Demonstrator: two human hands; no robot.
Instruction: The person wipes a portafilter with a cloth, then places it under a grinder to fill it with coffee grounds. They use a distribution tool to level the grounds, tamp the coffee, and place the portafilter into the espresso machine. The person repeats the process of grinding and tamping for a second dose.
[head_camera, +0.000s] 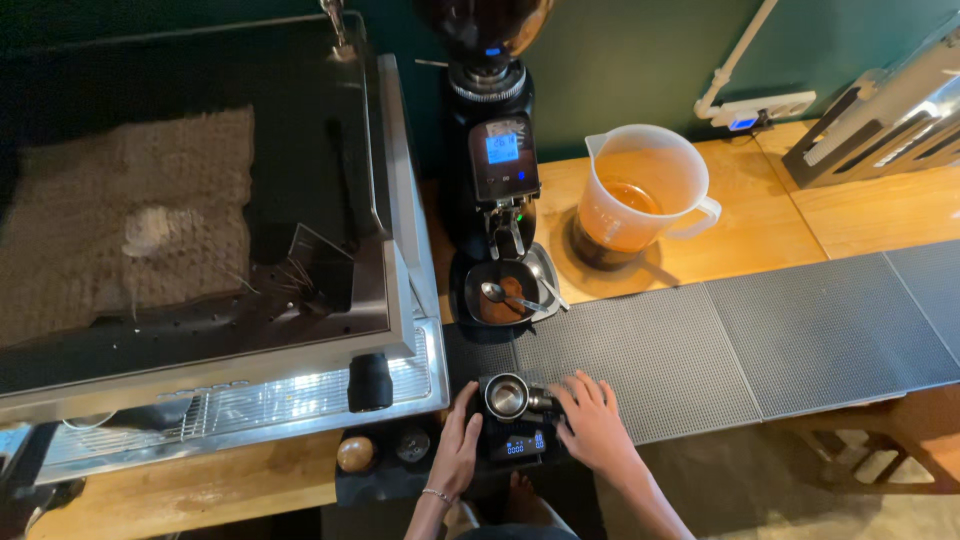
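Note:
A metal portafilter basket (507, 395) rests on a small black digital scale (518, 442) at the counter's near edge. My left hand (457, 452) lies flat against the scale's left side, fingers apart. My right hand (592, 424) rests on the scale's right side, its fingers touching the portafilter's handle end. Behind them stands a black coffee grinder (500, 150) with a lit blue screen. Under its chute sits a tray of ground coffee (502, 293) with a spoon in it.
A large espresso machine (200, 230) with a beige cloth on top fills the left. A clear plastic jug (643, 190) stands on the wooden counter at the right of the grinder. Grey rubber mats (720, 340) run rightwards. A wood-topped tamper (355, 453) sits left of the scale.

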